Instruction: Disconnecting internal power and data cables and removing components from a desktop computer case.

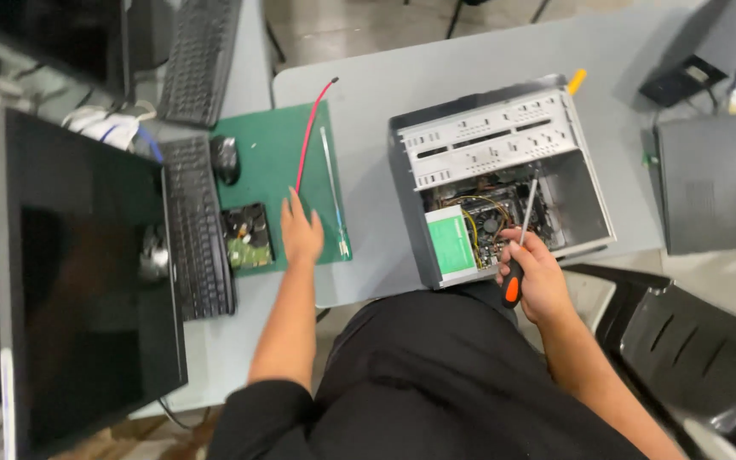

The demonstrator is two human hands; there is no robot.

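An open grey computer case (589, 200) lies on its side on the grey table, its motherboard and yellow wires showing. My right hand (537, 277) is at the case's near edge, closed on a screwdriver (520, 247) with a black-and-orange handle, its shaft pointing up into the case. My left hand (301, 232) rests flat on a green mat (266, 145), fingers together, beside a bare hard drive (247, 236). A red cable (311, 128) and a thin clear rod (332, 192) lie on the mat near that hand.
A black monitor (87, 281), a keyboard (198, 230) and a mouse (226, 158) sit left of the mat. A second keyboard (199, 55) lies farther back. A dark side panel (717, 183) lies at right, a black chair (683, 349) below it.
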